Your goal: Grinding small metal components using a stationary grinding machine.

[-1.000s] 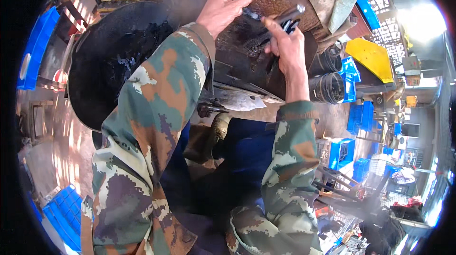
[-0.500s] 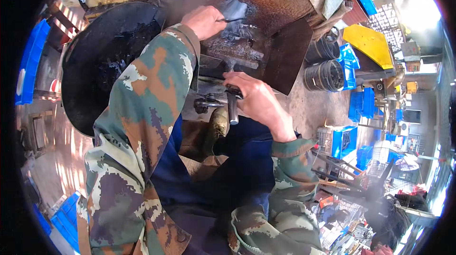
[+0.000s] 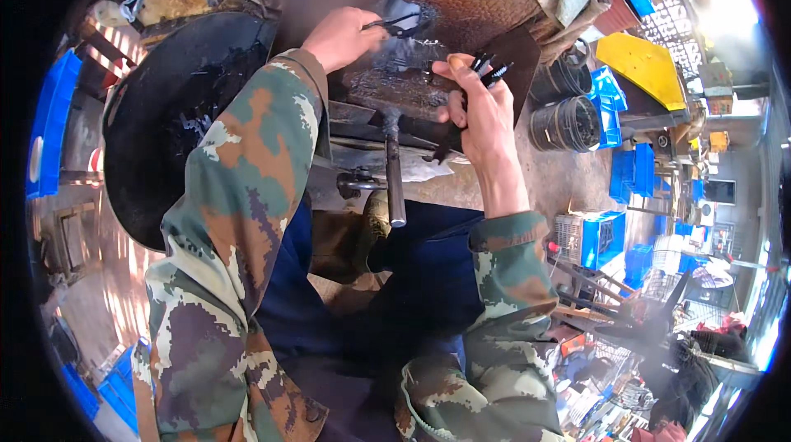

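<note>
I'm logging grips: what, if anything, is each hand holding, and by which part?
Left hand: a dark slender tool, by its left end. Right hand: dark object, exact hold unclear.

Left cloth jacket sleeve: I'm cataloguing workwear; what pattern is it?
The left cloth jacket sleeve is green, brown, cream and purple camouflage, best in the head view.

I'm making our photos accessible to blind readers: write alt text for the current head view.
A person's left hand holds a slim dark tool and the right hand a black-handled one over a sooty work surface. A T-shaped metal tool juts past its near edge. A large black basin sits at left, two dark buckets at right.
</note>
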The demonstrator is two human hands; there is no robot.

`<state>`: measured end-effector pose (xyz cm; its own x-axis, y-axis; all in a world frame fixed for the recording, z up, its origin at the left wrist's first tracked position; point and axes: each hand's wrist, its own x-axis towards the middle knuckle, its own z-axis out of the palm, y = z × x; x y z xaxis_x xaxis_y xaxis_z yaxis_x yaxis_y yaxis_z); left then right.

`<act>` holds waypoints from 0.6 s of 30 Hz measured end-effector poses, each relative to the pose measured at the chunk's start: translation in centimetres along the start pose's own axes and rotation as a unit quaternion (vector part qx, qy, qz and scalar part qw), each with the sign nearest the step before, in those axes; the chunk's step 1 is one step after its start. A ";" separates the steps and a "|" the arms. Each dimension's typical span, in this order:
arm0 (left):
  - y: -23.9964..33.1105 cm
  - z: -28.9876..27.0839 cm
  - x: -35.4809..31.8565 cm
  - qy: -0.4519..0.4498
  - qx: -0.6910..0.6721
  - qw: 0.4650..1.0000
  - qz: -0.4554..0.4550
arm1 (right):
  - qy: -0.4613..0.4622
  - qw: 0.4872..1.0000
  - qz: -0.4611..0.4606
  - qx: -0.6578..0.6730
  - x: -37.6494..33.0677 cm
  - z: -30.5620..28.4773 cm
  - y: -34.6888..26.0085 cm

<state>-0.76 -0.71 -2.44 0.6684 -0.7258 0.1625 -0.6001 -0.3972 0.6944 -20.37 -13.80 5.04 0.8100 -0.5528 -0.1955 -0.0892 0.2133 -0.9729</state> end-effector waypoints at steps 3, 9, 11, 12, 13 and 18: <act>1.7 -0.3 0.4 -0.022 -0.230 0.971 0.067 | 0.006 0.999 -0.015 0.034 1.3 0.3 0.3; 6.9 -1.9 -2.1 -0.112 -0.393 0.909 -0.075 | 0.008 0.994 -0.067 0.088 1.5 3.0 0.6; 7.1 -1.9 -2.2 -0.131 -0.414 0.897 -0.082 | 0.011 0.995 -0.083 0.053 1.5 3.0 0.6; 7.1 -1.8 -2.0 -0.150 -0.434 0.884 -0.090 | 0.013 0.995 -0.084 0.052 1.7 2.8 0.7; 7.2 -1.7 -1.9 -0.151 -0.435 0.883 -0.089 | 0.026 0.995 -0.087 0.046 1.9 2.7 0.7; 5.7 -1.6 -1.1 -0.099 -0.337 0.925 -0.143 | 0.062 0.994 -0.087 0.023 2.3 2.6 0.9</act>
<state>-4.23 -1.27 2.41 0.6239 -0.7602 -0.1814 0.0445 -0.1972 0.9794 -17.06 -12.81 4.03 0.7335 -0.6784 -0.0421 0.0741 0.1414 -0.9872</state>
